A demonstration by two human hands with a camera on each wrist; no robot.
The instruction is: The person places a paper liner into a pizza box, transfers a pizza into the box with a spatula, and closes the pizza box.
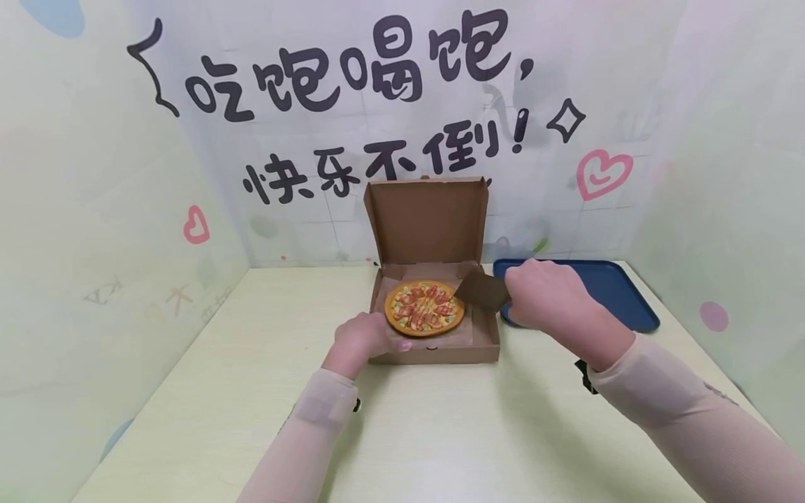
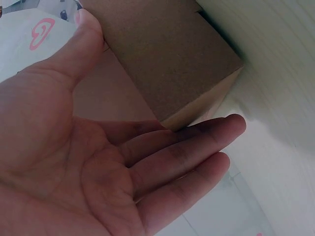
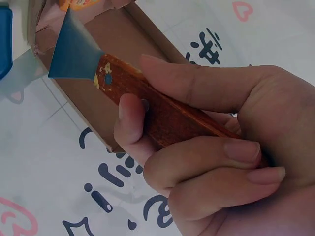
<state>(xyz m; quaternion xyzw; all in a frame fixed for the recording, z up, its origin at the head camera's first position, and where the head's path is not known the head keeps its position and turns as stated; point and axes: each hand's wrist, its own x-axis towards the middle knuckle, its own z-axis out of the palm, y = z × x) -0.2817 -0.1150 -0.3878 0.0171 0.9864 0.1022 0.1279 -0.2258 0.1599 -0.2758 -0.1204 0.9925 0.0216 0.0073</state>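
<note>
A round pizza (image 1: 425,308) with red and yellow topping lies on paper in a brown cardboard pizza box (image 1: 434,355), whose lid (image 1: 430,222) stands up at the back. My right hand (image 1: 550,297) grips a scraper by its reddish wooden handle (image 3: 162,110), fingers and thumb around it. The scraper's flat metal blade (image 1: 481,291) reaches over the pizza's right edge; whether they touch, I cannot tell. At the box's front left corner is my left hand (image 1: 363,337), its fingers (image 2: 182,160) fairly straight against the side and its thumb apart from them.
A blue tray (image 1: 619,297) lies to the right of the box, partly behind my right hand. All this stands on a pale wooden table (image 1: 264,328). Printed wall sheets (image 1: 302,230) with lettering and hearts enclose the back and sides.
</note>
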